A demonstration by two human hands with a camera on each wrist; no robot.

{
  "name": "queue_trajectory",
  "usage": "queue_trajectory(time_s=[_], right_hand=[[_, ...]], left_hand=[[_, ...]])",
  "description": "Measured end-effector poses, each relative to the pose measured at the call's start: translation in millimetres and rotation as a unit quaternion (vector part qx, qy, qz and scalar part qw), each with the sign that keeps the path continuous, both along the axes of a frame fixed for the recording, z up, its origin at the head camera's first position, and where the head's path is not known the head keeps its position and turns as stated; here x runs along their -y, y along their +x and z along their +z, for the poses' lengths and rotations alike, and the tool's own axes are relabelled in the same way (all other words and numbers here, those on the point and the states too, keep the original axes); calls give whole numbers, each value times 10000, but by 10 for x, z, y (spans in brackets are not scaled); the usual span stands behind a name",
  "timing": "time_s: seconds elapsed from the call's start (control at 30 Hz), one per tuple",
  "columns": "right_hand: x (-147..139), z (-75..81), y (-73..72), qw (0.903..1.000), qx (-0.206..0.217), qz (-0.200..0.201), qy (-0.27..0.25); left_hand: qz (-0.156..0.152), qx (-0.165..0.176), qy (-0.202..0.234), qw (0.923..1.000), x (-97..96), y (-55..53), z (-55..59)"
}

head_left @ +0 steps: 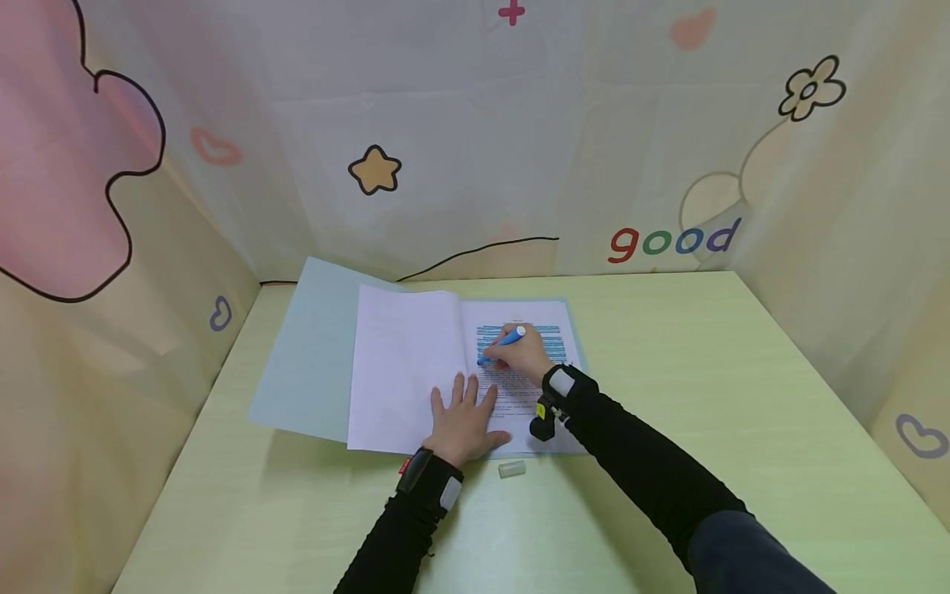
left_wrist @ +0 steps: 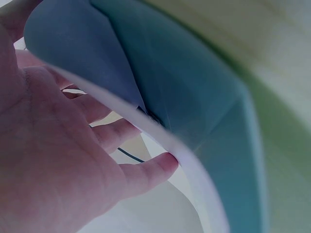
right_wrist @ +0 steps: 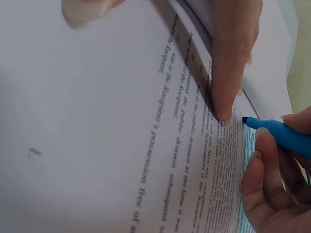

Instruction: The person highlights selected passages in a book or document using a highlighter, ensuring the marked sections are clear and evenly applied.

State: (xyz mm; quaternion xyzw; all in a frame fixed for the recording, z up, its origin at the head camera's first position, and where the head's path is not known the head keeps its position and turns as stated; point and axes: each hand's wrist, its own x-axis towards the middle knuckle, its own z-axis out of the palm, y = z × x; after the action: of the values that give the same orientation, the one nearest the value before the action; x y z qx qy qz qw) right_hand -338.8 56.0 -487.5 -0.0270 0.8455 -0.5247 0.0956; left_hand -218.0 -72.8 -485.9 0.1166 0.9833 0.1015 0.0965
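Note:
A blue marker is pinched in my right hand, its tip at the left end of a line of print on the right-hand page. Blue strokes cover the upper lines of that page; the lower lines are plain black print. In the right wrist view the dark tip of the marker stands right at the text. My left hand rests with spread fingers across the lower fold of the open booklet. Seen from the left wrist, the palm lies beside the curved edge of the pages and the blue cover.
The blank left page and the light blue cover spread out to the left, the cover jutting past the page. A small grey block-like piece lies just below the booklet on the pale green table. Printed curtains surround the table.

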Motion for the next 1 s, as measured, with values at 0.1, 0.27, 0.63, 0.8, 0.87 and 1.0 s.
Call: queue_trajectory(time_s=[0.1,0.27,0.63,0.8,0.87,1.0], right_hand=[[-6,8,-3,10000,-54,16,67],[-29,29,-8,9998,-64,59,160],[-32,46,14,9997,-55,58,247],[-38,59,27,9996,-101,115,253],[-45,64,31,9995,-164,151,218],[-71,67,34,9993,-275,206,137]], left_hand=[[10,24,37,10000,3,0,7],[27,38,38,10000,4,-6,21],[64,135,87,9999,-3,1,27],[49,107,38,9999,-9,-4,10],[37,74,35,10000,-9,-6,2],[23,14,50,10000,-5,-7,-5]])
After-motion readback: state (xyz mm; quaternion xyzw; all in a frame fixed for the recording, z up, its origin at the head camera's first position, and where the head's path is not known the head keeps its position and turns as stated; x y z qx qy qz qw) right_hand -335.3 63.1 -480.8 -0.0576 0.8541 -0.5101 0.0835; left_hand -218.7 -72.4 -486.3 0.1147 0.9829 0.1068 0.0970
